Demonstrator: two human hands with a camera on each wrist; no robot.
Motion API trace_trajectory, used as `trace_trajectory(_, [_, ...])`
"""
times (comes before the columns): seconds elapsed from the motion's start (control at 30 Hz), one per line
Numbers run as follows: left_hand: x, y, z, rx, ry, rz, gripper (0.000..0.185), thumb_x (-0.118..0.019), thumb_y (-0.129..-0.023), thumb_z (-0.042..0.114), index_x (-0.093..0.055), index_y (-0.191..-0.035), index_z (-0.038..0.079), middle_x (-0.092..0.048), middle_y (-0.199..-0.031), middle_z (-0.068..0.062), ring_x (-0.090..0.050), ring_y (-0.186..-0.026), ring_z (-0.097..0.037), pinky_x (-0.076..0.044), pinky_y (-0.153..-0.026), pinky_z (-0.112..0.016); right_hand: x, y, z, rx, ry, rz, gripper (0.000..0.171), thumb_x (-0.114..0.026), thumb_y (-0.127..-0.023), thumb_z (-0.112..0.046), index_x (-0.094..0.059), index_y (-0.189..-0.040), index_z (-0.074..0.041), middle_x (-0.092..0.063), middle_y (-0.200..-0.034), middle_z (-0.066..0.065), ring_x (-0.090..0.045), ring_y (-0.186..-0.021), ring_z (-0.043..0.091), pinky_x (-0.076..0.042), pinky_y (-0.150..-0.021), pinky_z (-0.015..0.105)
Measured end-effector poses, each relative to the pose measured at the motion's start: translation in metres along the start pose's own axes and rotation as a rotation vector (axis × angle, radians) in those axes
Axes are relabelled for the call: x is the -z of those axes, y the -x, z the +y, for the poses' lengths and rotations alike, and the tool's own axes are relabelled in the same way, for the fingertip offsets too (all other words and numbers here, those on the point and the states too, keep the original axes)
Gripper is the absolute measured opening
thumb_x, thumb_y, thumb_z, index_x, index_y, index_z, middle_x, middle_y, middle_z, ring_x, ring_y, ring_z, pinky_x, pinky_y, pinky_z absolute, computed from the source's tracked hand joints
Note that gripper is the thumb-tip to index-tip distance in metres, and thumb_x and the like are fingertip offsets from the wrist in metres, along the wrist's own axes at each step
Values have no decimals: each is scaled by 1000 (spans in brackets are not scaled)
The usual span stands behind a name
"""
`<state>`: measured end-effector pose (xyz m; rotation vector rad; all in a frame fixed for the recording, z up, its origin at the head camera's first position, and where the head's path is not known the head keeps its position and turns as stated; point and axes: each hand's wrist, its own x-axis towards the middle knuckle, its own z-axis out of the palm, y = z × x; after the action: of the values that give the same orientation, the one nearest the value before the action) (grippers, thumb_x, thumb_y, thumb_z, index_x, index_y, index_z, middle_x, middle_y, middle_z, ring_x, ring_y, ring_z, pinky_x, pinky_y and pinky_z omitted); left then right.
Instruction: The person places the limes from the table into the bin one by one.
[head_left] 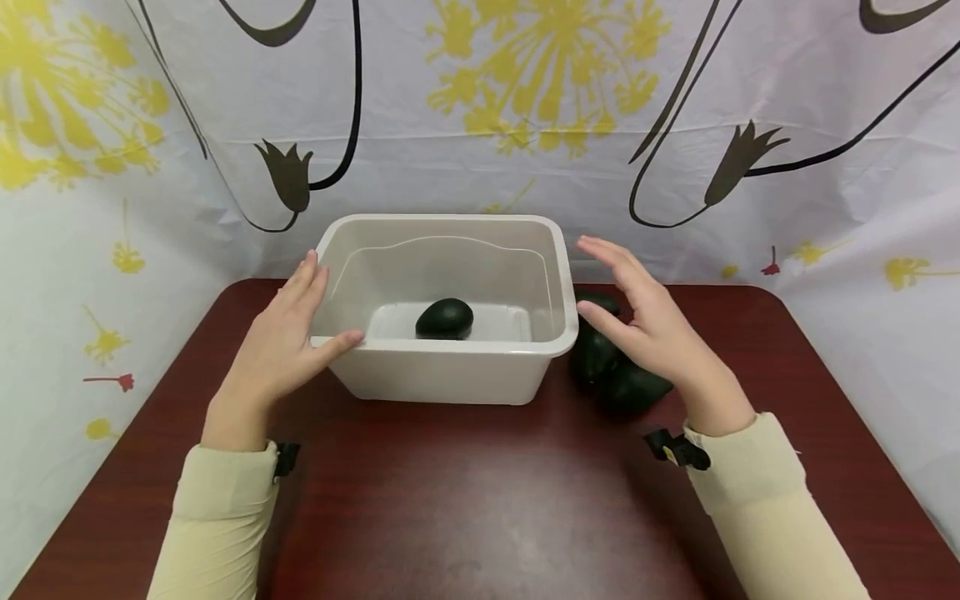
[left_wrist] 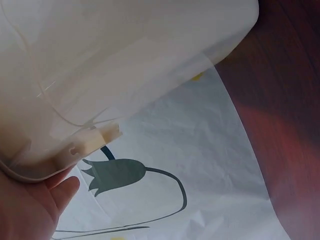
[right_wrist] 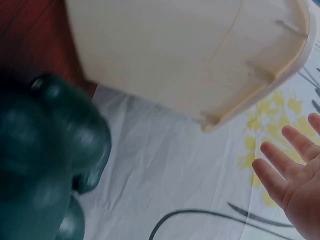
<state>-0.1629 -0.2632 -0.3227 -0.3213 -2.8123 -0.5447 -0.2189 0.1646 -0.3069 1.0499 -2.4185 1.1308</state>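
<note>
A white plastic bin [head_left: 442, 375] stands on the table with one dark green avocado [head_left: 445, 319] on its floor. My left hand [head_left: 281, 342] lies along the bin's left side, fingers straight and the thumb over the front left corner of the rim. In the left wrist view, that hand [left_wrist: 27, 210] touches the rim. To the right of the bin my right hand [head_left: 660, 329] hovers with spread fingers, holding nothing. Beneath it several dark avocados [head_left: 633, 389] sit together on the table, partly hidden by the hand; the right wrist view shows these avocados [right_wrist: 35, 165] close up.
The dark red wooden table [head_left: 465, 492] extends in front of the bin. Behind it and along both sides hangs a white cloth [head_left: 480, 179] with yellow and dark flower prints. The bin's far side stands near this cloth.
</note>
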Motion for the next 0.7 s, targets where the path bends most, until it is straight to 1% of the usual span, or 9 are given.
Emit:
trace_trajectory(0.07, [-1,0,-1,-3,-7,10,97,-63,-88,59,-28,-155,-1,-19,-166,-12,-20,-154,-31,-22,-122,-53,4,4,2,-17,37,-8,69,-68,-92,-8,-38,-154,-19,-39,-157,6,-35,-145,15,-32,-117,36])
trace_trajectory(0.1, [-1,0,-1,-5,-10,13,97,-64,-87,59,-28,-155,-1,-21,-165,-13,-20,-154,-31,-21,-122,-53,5,7,4,-24,51,-11,69,-68,-93,-10,-38,-154,-21,-39,-157,6,-34,-146,16,-32,-117,38])
trace_trajectory(0.23, [-3,0,-2,-10,-12,20,97,-63,-87,60,-29,-155,0,-24,-164,-14,-22,-153,-32,-21,-123,-52,11,16,10,-47,86,-23,70,-69,-92,-11,-38,-154,-22,-38,-158,6,-32,-147,24,-32,-114,55])
trace_trajectory(0.3, [-4,0,-2,-13,-11,24,98,-62,-87,61,-29,-155,0,-25,-164,-14,-23,-153,-32,-22,-122,-51,12,22,14,-48,105,-29,70,-71,-91,-11,-39,-153,-20,-38,-158,7,-32,-147,28,-31,-112,60])
trace_trajectory(0.47, [-3,0,-1,-21,-16,36,99,-61,-87,65,-30,-155,1,-27,-163,-14,-25,-152,-32,-24,-121,-51,13,38,26,-47,155,-45,72,-75,-86,-8,-42,-151,-15,-40,-155,12,-34,-144,35,-30,-112,59])
trace_trajectory(0.63, [-2,0,0,-14,-15,27,102,-64,-84,65,-28,-156,2,-25,-164,-12,-24,-152,-32,-25,-121,-51,14,56,37,-113,177,-65,75,-76,-85,-9,-42,-151,-16,-39,-155,14,-34,-141,38,-32,-105,59])
trace_trajectory(0.67, [-2,0,-1,-11,-14,24,103,-65,-83,65,-27,-156,2,-24,-165,-12,-24,-153,-32,-24,-121,-51,14,59,40,-123,181,-67,76,-77,-85,-9,-41,-151,-16,-39,-155,14,-35,-140,38,-33,-105,57])
trace_trajectory(0.7, [-2,1,-1,-7,-12,20,104,-66,-82,64,-27,-156,2,-24,-165,-12,-24,-153,-32,-24,-121,-51,14,63,42,-131,185,-66,77,-77,-84,-9,-41,-151,-17,-39,-155,14,-35,-140,38,-32,-107,53])
